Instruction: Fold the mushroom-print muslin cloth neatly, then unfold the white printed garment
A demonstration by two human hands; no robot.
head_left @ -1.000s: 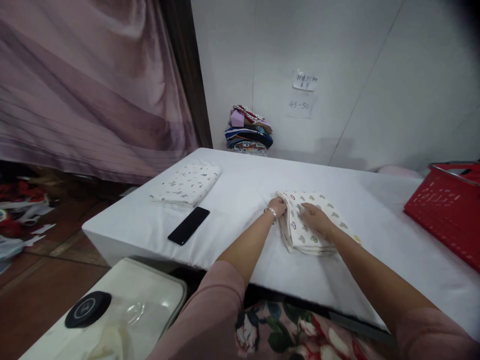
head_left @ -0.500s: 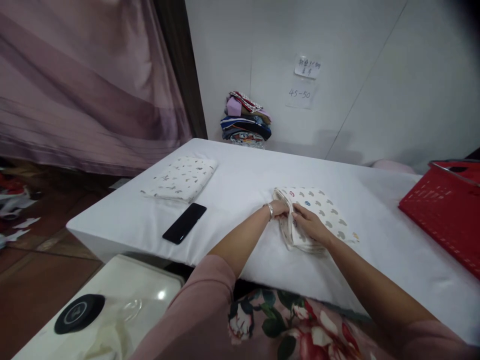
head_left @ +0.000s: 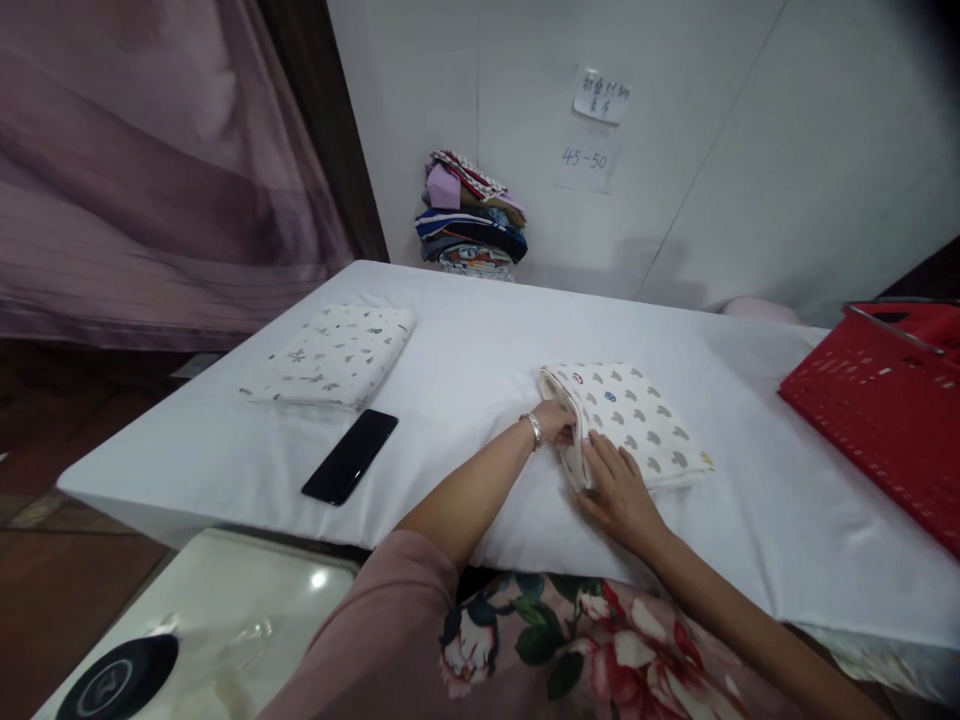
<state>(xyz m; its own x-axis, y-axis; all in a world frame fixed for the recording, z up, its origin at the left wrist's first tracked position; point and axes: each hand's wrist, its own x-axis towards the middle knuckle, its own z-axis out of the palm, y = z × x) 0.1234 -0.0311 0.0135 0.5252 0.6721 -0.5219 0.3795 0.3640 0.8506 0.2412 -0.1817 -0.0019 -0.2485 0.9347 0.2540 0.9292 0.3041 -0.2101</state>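
A folded white cloth (head_left: pixel 630 415) with grey mushroom-like prints and a few coloured motifs lies on the white-covered table. My left hand (head_left: pixel 553 422), with a silver bracelet at its wrist, is closed on the layered left edge, its fingertips partly hidden in the fold. At the near left corner, my right hand (head_left: pixel 619 492) grips the cloth; its fingers lie over the top and its thumb is at the edge. A second folded cloth (head_left: pixel 330 355), white with small dark prints, lies farther left.
A black phone (head_left: pixel 350 457) lies near the table's front edge. On the right stands a red basket (head_left: pixel 877 410) with a metal handle. A stack of folded fabrics (head_left: pixel 472 215) is against the wall behind the table. A white surface (head_left: pixel 247 570) holds a round black object (head_left: pixel 120 680) at lower left.
My right hand has slid toward me along the cloth's left edge to its near corner. My left hand stays at the fold. The whole view has shifted slightly.
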